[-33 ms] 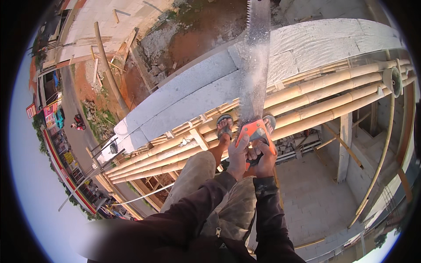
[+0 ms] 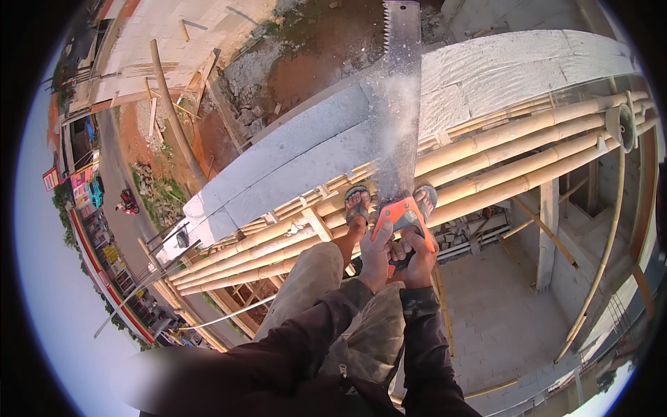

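A handsaw with a wide, dusty steel blade (image 2: 401,156) points away from me, its teeth along the left edge. Its orange handle (image 2: 399,210) is in both my hands. My left hand (image 2: 376,254) wraps the handle's left side, thumb up, and my right hand (image 2: 420,258) grips the right side. The blade crosses the top of a pale block wall (image 2: 299,149), where white dust blurs the contact. Whether its teeth sit in a cut cannot be made out.
My sandalled feet (image 2: 357,201) stand on bamboo poles (image 2: 500,170) running beside the wall. Below right lies a lower block floor (image 2: 493,299) with a wooden post (image 2: 547,236). Rubble and red soil (image 2: 313,62) lie beyond the wall; a road (image 2: 114,160) with a motorbike is far left.
The saw and both hands have shifted slightly toward me, so the blade's far end now shows at the top. The motorbike on the road has moved slightly.
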`<move>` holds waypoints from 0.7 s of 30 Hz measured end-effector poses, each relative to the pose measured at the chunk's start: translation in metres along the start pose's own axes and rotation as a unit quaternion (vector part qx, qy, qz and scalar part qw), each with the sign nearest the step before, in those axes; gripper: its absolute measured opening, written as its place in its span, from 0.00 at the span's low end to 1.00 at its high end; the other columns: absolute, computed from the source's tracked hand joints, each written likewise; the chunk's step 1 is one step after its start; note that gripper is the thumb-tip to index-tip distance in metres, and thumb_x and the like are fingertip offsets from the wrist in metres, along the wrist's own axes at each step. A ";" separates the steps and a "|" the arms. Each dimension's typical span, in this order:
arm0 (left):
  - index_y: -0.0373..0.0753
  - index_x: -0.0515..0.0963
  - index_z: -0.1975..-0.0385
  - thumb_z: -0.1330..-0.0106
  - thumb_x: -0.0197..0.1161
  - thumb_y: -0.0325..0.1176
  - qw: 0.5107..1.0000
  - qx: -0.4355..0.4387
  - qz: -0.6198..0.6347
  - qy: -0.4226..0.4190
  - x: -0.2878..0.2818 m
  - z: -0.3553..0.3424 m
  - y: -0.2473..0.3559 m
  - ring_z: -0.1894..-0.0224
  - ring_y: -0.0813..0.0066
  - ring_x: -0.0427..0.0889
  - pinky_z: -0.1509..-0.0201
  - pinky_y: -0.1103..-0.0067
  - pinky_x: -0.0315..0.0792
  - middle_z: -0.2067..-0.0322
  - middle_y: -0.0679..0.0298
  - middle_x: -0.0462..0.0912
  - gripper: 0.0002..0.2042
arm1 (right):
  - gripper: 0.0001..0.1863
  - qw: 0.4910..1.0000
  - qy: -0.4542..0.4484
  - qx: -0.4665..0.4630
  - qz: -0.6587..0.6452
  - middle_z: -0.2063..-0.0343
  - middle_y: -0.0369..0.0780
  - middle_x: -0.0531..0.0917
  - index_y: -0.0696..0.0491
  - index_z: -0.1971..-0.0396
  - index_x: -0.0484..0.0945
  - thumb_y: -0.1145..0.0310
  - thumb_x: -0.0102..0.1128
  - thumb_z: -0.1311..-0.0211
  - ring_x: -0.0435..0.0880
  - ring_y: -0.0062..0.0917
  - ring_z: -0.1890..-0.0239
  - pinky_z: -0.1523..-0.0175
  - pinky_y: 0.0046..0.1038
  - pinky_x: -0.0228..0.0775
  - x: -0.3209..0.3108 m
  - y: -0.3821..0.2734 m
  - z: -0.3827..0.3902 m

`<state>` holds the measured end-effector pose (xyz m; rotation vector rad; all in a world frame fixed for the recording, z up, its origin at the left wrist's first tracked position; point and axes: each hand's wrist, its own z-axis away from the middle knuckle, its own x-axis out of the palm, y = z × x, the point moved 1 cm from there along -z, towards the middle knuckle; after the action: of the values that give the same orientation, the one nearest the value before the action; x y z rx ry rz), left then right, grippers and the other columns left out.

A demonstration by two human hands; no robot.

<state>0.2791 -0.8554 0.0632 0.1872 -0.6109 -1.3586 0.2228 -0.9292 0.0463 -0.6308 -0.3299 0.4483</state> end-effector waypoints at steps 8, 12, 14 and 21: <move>0.40 0.71 0.72 0.36 0.64 0.53 0.998 0.010 -0.021 -0.053 0.021 -0.102 -0.011 0.87 0.80 0.66 0.81 0.81 0.62 0.85 0.72 0.67 0.21 | 0.10 0.974 -0.055 -0.036 -0.215 0.83 0.31 0.62 0.58 0.61 0.71 0.72 0.52 0.41 0.63 0.19 0.82 0.75 0.26 0.61 0.016 -0.025 -0.084; 0.39 0.74 0.68 0.33 0.60 0.53 0.999 -0.015 -0.039 0.022 -0.079 -0.015 -0.015 0.87 0.80 0.70 0.82 0.84 0.62 0.83 0.68 0.74 0.20 | 0.11 0.992 -0.006 0.040 -0.123 0.84 0.35 0.66 0.64 0.71 0.78 0.73 0.50 0.47 0.65 0.19 0.84 0.78 0.23 0.58 0.028 0.049 0.011; 0.39 0.74 0.69 0.33 0.60 0.53 0.997 -0.039 -0.029 0.065 -0.075 -0.003 -0.013 0.86 0.79 0.72 0.83 0.85 0.61 0.82 0.66 0.76 0.20 | 0.11 0.996 0.022 0.060 -0.055 0.82 0.36 0.71 0.64 0.71 0.78 0.72 0.53 0.48 0.67 0.17 0.84 0.78 0.22 0.58 0.025 0.046 0.019; 0.36 0.72 0.70 0.35 0.63 0.52 0.994 0.048 0.026 -0.099 0.017 -0.087 0.007 0.87 0.79 0.67 0.82 0.80 0.64 0.83 0.69 0.69 0.22 | 0.07 0.976 -0.050 -0.032 -0.211 0.85 0.32 0.65 0.60 0.67 0.75 0.75 0.51 0.44 0.66 0.19 0.84 0.76 0.25 0.61 0.027 -0.017 -0.073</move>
<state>0.3307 -0.8887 -0.0005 0.1137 -0.8435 -1.3065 0.2819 -0.9640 0.0060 -0.5815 -0.5628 0.0609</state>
